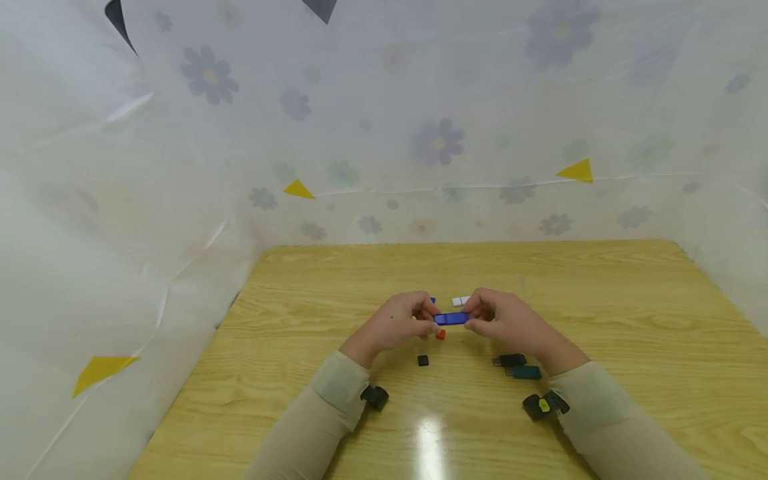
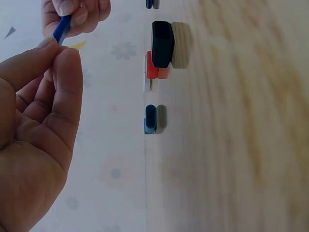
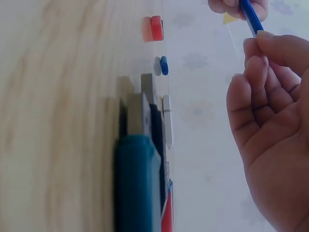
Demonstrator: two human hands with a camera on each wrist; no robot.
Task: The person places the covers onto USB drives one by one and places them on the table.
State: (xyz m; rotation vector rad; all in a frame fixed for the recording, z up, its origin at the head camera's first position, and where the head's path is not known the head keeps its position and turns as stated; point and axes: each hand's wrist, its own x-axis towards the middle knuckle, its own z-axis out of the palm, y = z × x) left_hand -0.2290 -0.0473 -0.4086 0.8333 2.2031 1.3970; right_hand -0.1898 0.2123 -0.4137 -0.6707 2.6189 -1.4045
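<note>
Between the two hands, above the table, is a blue USB flash drive (image 1: 453, 319) with a seam near its left end, like a fitted cap. My left hand (image 1: 399, 320) pinches the left end between thumb and forefinger. The thumb and forefinger of my right hand (image 1: 510, 323) pinch the other end. Below the hands lie a small red cap (image 1: 441, 335) and a black cap (image 1: 423, 361). A blue cap (image 2: 150, 119) stands out in the left wrist view. Beside the right wrist lie a black USB drive (image 1: 513, 360) and a teal USB drive (image 1: 525, 372), metal plugs bare.
Behind the hands is a white USB drive (image 1: 459, 301), partly hidden by the right fingers. A red item (image 3: 167, 215) shows at the bottom of the right wrist view. The wooden table (image 1: 336, 273) meets a flower-patterned curtain (image 1: 384, 133) at its far edge.
</note>
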